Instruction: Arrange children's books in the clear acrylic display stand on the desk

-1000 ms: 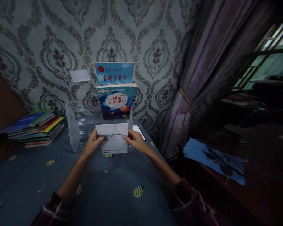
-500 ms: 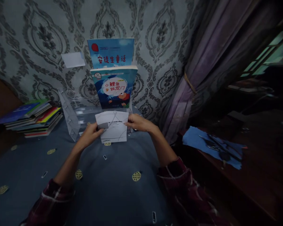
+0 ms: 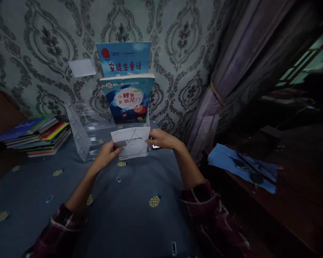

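A white printed booklet (image 3: 134,145) is held upright between my two hands, at the front of a clear tiered rack (image 3: 79,134). My left hand (image 3: 107,154) pinches its left edge, thumb over the front. On the opposite side my right hand (image 3: 161,139) grips the right edge, fingers partly behind it. Just beyond the booklet a blue children's book with a fish on its cover (image 3: 129,102) stands in the rack. Behind and above that one rises another blue book (image 3: 123,59) with red lettering.
To the left lies a stack of books (image 3: 47,136). A white card (image 3: 82,68) is against the patterned wall. On the right, a blue cloth (image 3: 242,166) with dark tools rests on a brown surface, beside a tied purple curtain (image 3: 204,122).
The booklet has shifted slightly to the right and its lower edge is a little higher. Both hands keep their hold on it. The books in the rack stay in place.
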A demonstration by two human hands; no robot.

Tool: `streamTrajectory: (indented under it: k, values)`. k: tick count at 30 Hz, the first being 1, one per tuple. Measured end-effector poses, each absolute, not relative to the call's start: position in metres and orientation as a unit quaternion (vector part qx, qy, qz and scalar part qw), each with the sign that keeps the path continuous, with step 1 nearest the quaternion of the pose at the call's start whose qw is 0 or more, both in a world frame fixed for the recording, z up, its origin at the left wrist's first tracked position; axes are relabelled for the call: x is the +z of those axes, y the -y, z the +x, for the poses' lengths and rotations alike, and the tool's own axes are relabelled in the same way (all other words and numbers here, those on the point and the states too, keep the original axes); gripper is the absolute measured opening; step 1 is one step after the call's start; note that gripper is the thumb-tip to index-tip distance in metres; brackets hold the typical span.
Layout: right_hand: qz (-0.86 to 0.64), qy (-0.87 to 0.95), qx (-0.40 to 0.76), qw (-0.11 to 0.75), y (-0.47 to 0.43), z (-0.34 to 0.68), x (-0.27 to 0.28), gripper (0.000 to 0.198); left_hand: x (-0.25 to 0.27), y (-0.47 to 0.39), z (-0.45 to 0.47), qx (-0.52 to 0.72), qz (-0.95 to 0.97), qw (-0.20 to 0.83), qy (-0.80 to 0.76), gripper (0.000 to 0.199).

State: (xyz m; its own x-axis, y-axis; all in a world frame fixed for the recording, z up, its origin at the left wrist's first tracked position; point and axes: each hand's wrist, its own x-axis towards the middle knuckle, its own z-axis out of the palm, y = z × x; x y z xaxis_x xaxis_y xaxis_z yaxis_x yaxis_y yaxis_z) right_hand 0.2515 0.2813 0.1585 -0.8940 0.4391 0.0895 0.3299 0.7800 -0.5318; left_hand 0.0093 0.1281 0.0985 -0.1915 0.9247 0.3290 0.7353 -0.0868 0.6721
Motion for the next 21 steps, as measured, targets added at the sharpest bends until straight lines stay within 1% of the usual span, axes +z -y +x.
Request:
streamTrajectory:
  k: [4, 6, 10, 14, 17, 21]
  values:
    - [-0.23, 0.938, 0.236, 0.108, -0.28, 0.253, 0.163, 0.014, 0.105, -0.127, 0.017, 0.407, 0.61, 0.095, -0.673, 0.028]
    - [-0.24, 0.938, 0.215, 0.128, -0.277, 0.255, 0.166, 0.016, 0.109, -0.127, 0.022, 0.427, 0.6, 0.067, -0.673, 0.028]
    - [-0.238, 0.924, 0.182, 0.236, -0.269, 0.258, 0.175, 0.018, 0.12, -0.123, 0.032, 0.464, 0.589, 0.006, -0.662, 0.024]
    - [-0.171, 0.892, 0.187, 0.373, -0.259, 0.262, 0.183, 0.014, 0.142, -0.115, 0.042, 0.473, 0.623, -0.06, -0.62, 0.023]
    - [-0.139, 0.859, 0.164, 0.465, -0.255, 0.262, 0.187, 0.017, 0.159, -0.112, 0.048, 0.511, 0.629, -0.101, -0.577, 0.02]
    - [-0.098, 0.823, 0.138, 0.541, -0.253, 0.261, 0.189, 0.022, 0.176, -0.116, 0.05, 0.552, 0.64, -0.151, -0.513, 0.017]
